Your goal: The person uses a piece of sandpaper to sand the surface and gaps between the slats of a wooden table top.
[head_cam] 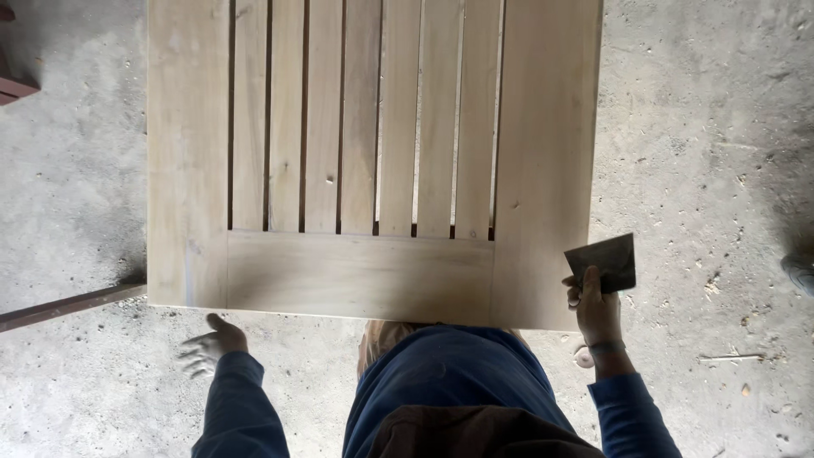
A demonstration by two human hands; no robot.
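A pale wooden slatted panel (365, 271) lies flat in front of me, with several narrow vertical slats set in a wide frame. My right hand (596, 309) holds a dark square sheet of sandpaper (606, 261) upright, just off the panel's near right corner. Off the near left corner, below the panel's front edge, my left hand (209, 346) hangs blurred with fingers spread, holding nothing. Blue sleeves cover both arms.
Rough grey concrete floor (704, 153) with wood chips and dust surrounds the panel. A rusty metal bar (68, 307) runs under the panel's left side. A reddish object (13, 85) sits at the far left edge. A dark shape (800, 271) shows at the right edge.
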